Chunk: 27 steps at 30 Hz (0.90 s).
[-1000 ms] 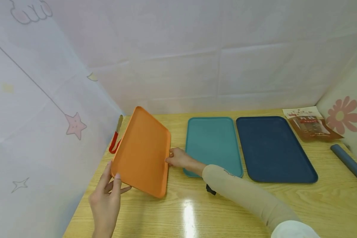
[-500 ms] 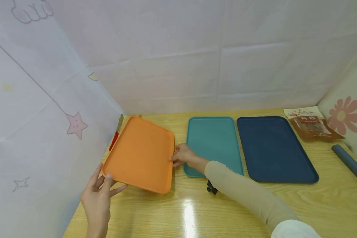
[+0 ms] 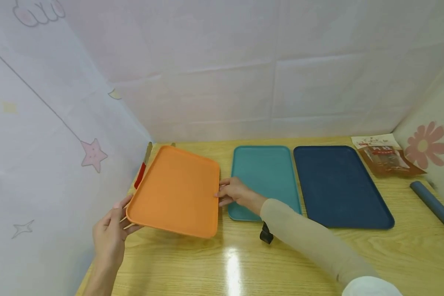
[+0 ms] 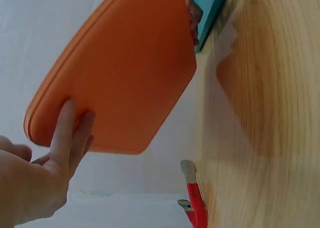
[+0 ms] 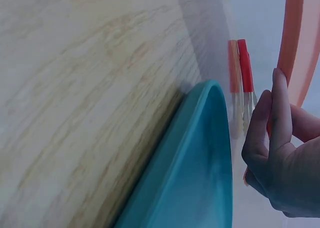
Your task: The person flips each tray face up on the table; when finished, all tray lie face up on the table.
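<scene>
An orange tray (image 3: pixel 175 193) is raised and tilted over the left part of the table, its near edge lifted. My left hand (image 3: pixel 111 234) is at its near left corner. In the left wrist view, straight fingers (image 4: pixel 64 130) lie against the tray's underside, while the thumb stays off the rim. My right hand (image 3: pixel 237 192) pinches the tray's right edge, thumb above and fingers below. Beneath the right forearm lies a teal tray (image 3: pixel 264 168), flat on the table. A red-handled metal tool (image 3: pixel 140 174) shows behind the orange tray's left side, partly hidden.
To the right lies a navy tray (image 3: pixel 342 185). A brown and white food packet (image 3: pixel 386 156) is in the far right corner, with a dark grey roll (image 3: pixel 434 207) nearer. Patterned cloth walls (image 3: pixel 214 82) stand at the back and both sides.
The orange tray has tipped from steep toward flatter and shifted slightly right. My left hand has moved left and its thumb has come off the tray's top; my right hand has kept its pinch.
</scene>
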Available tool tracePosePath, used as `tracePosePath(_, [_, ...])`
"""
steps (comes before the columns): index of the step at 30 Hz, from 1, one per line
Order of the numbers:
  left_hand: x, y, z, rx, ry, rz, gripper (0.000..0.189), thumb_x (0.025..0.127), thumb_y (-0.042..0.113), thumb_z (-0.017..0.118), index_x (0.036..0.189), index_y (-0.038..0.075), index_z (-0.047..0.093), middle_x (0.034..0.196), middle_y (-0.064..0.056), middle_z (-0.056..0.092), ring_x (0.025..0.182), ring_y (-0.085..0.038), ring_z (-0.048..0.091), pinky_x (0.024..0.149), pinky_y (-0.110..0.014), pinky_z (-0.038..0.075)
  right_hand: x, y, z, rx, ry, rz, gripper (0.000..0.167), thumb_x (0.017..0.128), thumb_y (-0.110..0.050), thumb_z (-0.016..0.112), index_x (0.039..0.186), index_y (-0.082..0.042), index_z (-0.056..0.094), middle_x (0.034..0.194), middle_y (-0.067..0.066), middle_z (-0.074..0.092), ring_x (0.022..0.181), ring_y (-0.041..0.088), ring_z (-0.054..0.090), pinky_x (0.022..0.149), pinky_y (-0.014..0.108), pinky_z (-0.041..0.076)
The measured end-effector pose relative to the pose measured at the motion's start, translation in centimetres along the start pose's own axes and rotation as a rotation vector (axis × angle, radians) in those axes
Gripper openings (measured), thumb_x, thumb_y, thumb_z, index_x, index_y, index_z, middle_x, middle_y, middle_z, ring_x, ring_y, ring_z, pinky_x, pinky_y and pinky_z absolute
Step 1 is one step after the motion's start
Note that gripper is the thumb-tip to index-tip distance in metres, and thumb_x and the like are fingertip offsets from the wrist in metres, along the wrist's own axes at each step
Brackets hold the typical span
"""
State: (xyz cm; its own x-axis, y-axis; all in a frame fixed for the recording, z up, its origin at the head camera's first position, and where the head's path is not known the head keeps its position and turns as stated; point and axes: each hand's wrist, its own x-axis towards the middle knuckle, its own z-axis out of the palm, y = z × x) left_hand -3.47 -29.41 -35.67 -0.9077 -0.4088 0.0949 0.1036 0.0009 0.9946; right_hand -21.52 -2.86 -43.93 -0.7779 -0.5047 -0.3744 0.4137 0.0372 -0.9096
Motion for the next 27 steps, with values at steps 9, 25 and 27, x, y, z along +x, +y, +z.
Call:
tracePosePath(9, [5.9,-0.4,-2.2,0.274,-0.407,-0.232,0.062,0.1,0.036,0.052,0.15,0.006,0.033,0.146,-0.006,0.043,0.088,-0.002,0.061,0.067,-0.025,0.055,-1.1,0.2,-1.2,-0.079,-0.027,-0.021,0.065,0.086,0.01,0.064,0.145,0.003,0.038,0.12,0.024,0.056,0.087,0.027,0.068,0.066,0.039,0.059])
tracePosePath(25, [12.8,-3.6,-1.6,0.467,-0.614,-0.418,0.059,0.104,0.024,0.046,0.155,0.011,0.019,0.136,-0.018,0.05,0.092,-0.018,0.066,0.068,-0.036,0.058,-1.9,0.1,-1.7,-0.08,0.05,-0.051,0.063,0.087,0.01,0.063,0.145,0.001,0.039,0.114,0.023,0.052,0.095,0.029,0.066,0.066,0.04,0.059])
tracePosePath(27, [13.3,-3.9,-1.2,0.515,-0.615,-0.416,0.058,0.104,0.021,0.046,0.155,0.01,0.02,0.138,-0.024,0.045,0.092,-0.02,0.065,0.068,-0.036,0.058,-1.6,0.0,-1.6,-0.084,0.065,-0.051,0.063,0.087,0.01,0.063,0.145,0.001,0.039,0.117,0.023,0.052,0.097,0.031,0.065,0.066,0.04,0.059])
